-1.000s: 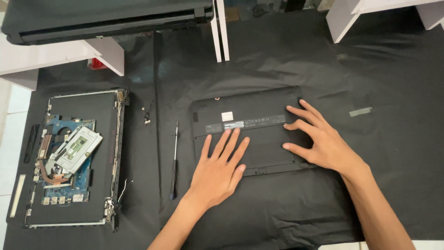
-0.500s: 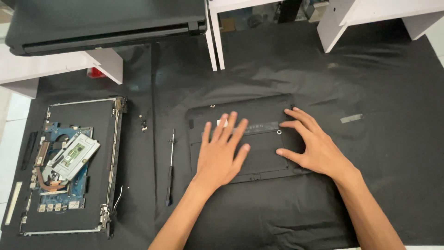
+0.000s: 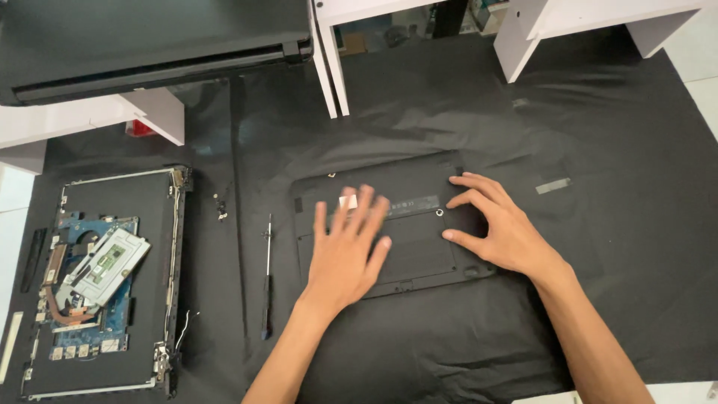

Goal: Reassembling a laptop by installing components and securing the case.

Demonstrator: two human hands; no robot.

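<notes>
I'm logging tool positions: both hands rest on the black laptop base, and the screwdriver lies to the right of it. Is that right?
Not quite. The head view shows the screwdriver lying to the left of the black laptop base, between it and the opened laptop chassis. The left hand and right hand do rest on the base.

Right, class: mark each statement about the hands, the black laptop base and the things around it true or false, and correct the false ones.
1. Both hands rest on the black laptop base. True.
2. The left hand grips the screwdriver. False: the screwdriver lies untouched on the black cloth, left of that hand.
3. The opened laptop chassis with its exposed circuit board lies at the left. True.
4. The right hand is clenched in a fist. False: its fingers are spread on the base.
</notes>
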